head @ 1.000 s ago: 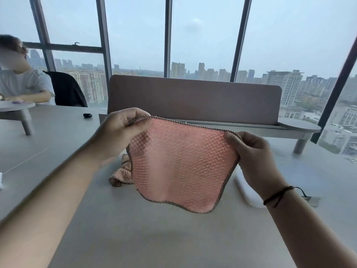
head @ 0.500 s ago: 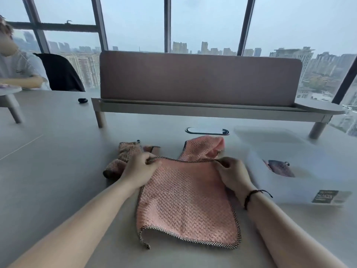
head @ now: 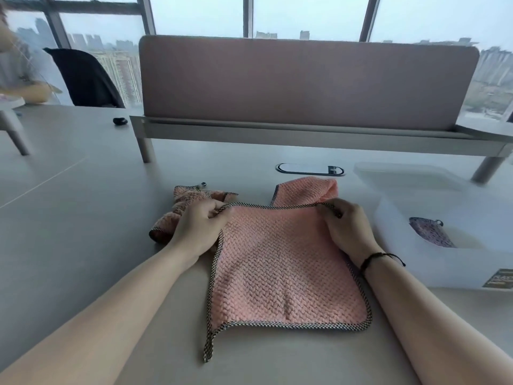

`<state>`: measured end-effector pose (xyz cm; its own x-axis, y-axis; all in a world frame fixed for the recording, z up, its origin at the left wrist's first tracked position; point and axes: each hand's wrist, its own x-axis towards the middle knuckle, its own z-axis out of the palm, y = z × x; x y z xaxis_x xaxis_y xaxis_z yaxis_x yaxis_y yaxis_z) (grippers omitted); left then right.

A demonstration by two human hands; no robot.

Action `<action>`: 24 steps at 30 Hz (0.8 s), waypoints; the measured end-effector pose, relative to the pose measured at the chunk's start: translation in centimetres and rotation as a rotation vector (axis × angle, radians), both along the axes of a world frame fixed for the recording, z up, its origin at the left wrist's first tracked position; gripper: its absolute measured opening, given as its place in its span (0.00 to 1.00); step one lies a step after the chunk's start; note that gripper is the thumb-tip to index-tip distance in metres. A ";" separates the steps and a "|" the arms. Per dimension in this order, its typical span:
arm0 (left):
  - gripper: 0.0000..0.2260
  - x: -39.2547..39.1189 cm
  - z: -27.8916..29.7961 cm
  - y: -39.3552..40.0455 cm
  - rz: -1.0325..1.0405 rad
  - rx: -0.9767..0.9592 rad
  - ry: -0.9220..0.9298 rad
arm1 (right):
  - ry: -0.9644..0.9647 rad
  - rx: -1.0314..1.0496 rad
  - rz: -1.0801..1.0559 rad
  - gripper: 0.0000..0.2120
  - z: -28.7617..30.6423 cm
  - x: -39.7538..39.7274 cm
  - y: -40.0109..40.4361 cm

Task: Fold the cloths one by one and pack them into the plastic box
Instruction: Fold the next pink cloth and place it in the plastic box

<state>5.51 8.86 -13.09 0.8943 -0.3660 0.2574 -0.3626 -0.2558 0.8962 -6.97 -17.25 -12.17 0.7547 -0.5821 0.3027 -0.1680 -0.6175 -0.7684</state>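
A pink waffle-weave cloth [head: 280, 268] with a checked border lies flat on the grey table in front of me. My left hand [head: 198, 226] pinches its far left corner and my right hand [head: 348, 229] pinches its far right corner. Its near left corner is turned under and sticks out toward me. A second pink cloth [head: 308, 190] lies crumpled just behind it, and a third [head: 180, 207] is bunched up behind my left hand. The clear plastic box [head: 455, 259] stands to the right with a dark patterned cloth [head: 430, 232] inside.
A raised shelf [head: 305, 132] with a mauve divider panel crosses the table behind the cloths. A cable port [head: 309, 169] sits in the tabletop. A small black object [head: 120, 121] lies at the back left. Another person [head: 19, 73] sits at far left beside a dark chair.
The cloth was held up in the air a second ago; both hands brought it down and spread it flat on the table, still gripping its far corners.
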 end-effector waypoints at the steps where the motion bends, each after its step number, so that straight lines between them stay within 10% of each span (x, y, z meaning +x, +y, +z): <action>1: 0.04 -0.3 0.1 0.0 -0.005 -0.007 -0.011 | -0.011 0.007 0.004 0.06 0.0 -0.3 0.1; 13: 0.06 -4.8 3.8 3.2 -0.153 -0.338 0.123 | -0.265 0.114 0.203 0.10 0.1 -6.7 1.7; 24: 0.06 -9.1 1.1 8.5 -0.487 0.042 -0.035 | 0.025 -0.081 0.417 0.20 0.2 -14.2 2.2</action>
